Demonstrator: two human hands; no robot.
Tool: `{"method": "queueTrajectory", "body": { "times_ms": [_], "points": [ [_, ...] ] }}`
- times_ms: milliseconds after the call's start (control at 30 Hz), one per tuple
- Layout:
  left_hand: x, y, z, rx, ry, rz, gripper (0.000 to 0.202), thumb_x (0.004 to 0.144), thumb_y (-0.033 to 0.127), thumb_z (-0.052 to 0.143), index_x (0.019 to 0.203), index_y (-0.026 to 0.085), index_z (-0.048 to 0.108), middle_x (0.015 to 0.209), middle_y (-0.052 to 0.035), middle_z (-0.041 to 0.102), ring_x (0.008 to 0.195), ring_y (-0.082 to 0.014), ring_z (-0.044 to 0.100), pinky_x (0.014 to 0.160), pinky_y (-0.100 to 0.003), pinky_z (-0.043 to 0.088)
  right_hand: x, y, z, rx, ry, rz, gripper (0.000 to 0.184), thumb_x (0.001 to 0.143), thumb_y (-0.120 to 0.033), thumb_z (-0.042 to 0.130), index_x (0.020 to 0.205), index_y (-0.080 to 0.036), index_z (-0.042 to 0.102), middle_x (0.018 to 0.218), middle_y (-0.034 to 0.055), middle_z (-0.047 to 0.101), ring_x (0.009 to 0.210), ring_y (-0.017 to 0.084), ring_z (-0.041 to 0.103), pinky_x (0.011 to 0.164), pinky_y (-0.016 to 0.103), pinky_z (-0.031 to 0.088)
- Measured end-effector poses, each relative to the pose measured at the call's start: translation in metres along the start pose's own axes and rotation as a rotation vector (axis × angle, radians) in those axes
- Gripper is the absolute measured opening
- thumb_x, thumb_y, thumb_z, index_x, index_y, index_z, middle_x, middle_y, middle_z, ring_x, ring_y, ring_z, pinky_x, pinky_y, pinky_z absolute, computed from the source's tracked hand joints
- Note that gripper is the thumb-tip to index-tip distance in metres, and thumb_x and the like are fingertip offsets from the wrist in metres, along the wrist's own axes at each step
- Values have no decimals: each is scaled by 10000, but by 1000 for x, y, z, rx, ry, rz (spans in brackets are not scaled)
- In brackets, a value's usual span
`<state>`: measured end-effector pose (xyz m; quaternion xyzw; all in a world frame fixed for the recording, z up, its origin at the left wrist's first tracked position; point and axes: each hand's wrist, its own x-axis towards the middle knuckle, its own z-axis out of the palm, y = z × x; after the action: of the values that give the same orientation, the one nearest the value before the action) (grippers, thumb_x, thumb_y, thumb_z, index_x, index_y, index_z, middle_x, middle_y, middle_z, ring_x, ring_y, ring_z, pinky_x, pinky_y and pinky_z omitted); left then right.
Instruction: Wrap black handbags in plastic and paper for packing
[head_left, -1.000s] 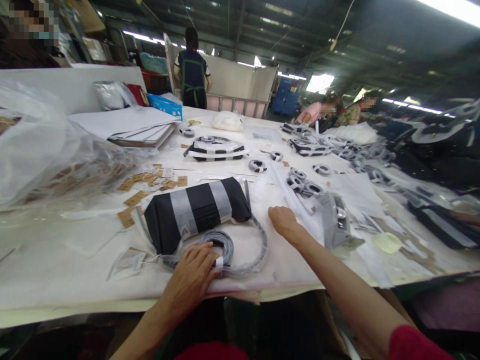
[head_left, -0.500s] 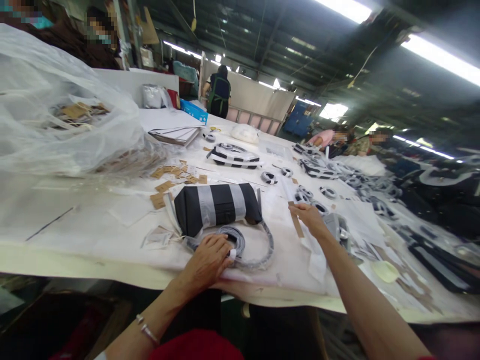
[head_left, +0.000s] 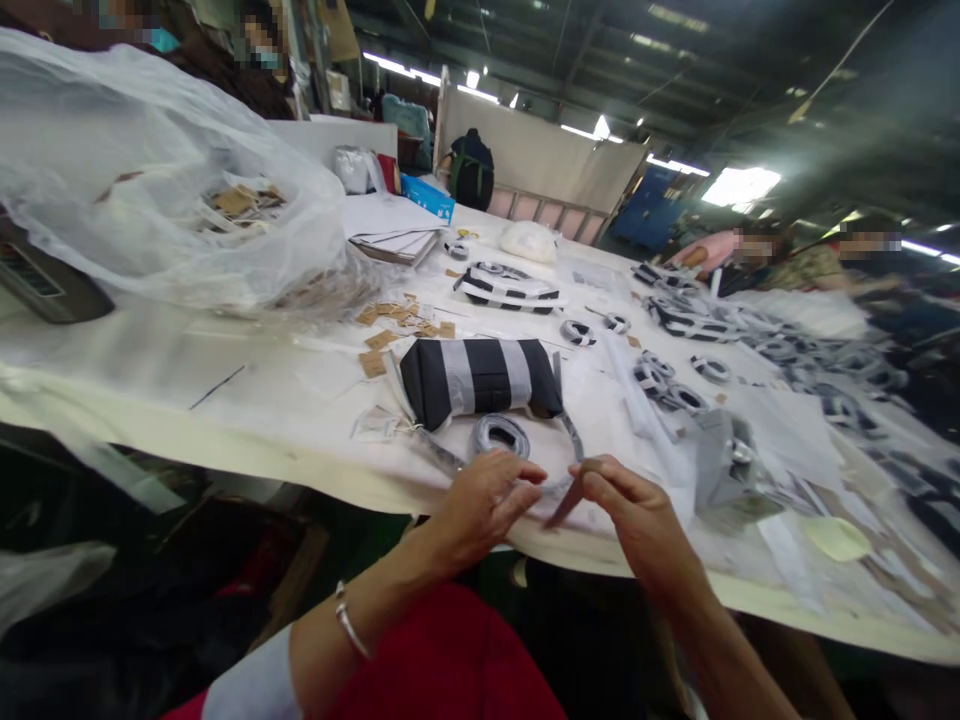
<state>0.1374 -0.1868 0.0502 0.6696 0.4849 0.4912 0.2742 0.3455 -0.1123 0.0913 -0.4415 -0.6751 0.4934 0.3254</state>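
Between finger and thumb of my right hand (head_left: 634, 510), low at the table's front edge, is a narrow brown paper strip (head_left: 564, 504), blurred by motion. My left hand (head_left: 484, 510) is open beside it, thumb apart from the fingers, just in front of a coiled grey strap (head_left: 501, 436); whether it touches the coil I cannot tell. Behind the coil lies a black bag (head_left: 484, 378) with pale bands around it. The strap runs down from the bag's right end and passes partly behind my hands. A small clear packet (head_left: 377, 424) with a string lies left of the coil.
Brown cardboard tags (head_left: 405, 320) lie scattered behind the bag. A large clear plastic sack (head_left: 172, 200) stands at left near stacked white sheets (head_left: 397, 225). More coiled straps (head_left: 664, 380) and a grey tape dispenser (head_left: 724, 455) are at right. Co-workers are farther back.
My right hand has brought the brown strip from the right towards my left hand. My left hand has come off the coil's near side and opened. The view has shifted to the left.
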Motion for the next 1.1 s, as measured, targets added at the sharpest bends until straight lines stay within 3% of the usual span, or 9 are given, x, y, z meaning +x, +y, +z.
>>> {"method": "queueTrajectory", "body": {
  "times_ms": [100,167,233,300,467,667,1100],
  "points": [
    [-8,21,9,-466,-254,-172,322,970,418,491,1075,183,684,933,-41,681,854,-175,622,796,-281,479,-26,4,17,125,-56,12,235,808,-465,734,807,-234,777,1234,60,644,1111,246,578,934,320,477],
    [-16,26,15,-688,-378,-274,364,938,471,526,1074,172,684,865,-31,658,760,-153,606,703,-249,472,-39,8,25,252,-104,105,250,808,-482,727,822,-237,775,1322,62,606,1052,249,610,856,338,522],
    [-23,27,19,-814,-420,-374,359,891,475,591,1029,161,697,811,-22,636,687,-132,583,636,-225,453,-48,12,31,373,-132,192,275,788,-504,737,807,-232,762,1325,68,611,921,235,640,732,341,545],
    [-29,28,23,-851,-399,-443,314,843,438,659,940,145,712,767,-15,617,649,-121,566,619,-219,449,-54,17,34,434,-113,236,275,771,-505,754,813,-234,758,1284,69,644,859,224,647,689,335,543],
    [-37,27,34,-755,-222,-527,261,812,377,707,915,137,714,723,0,607,603,-117,551,595,-225,441,-60,28,33,425,-63,235,373,725,-480,810,1022,-263,751,1102,65,730,981,253,665,846,357,538],
    [-39,25,41,-547,-123,-435,255,855,391,693,912,148,746,824,-19,666,722,-128,555,667,-214,410,-62,29,36,379,-49,272,409,687,-442,847,1028,-239,749,1083,74,744,1052,287,664,926,400,523],
    [-39,12,48,-750,-191,-604,279,790,399,724,897,142,726,735,7,623,614,-111,564,615,-235,466,-61,29,32,338,-24,299,466,670,-523,831,1032,-236,771,1069,93,754,1077,332,657,901,446,543]
  ]
}}
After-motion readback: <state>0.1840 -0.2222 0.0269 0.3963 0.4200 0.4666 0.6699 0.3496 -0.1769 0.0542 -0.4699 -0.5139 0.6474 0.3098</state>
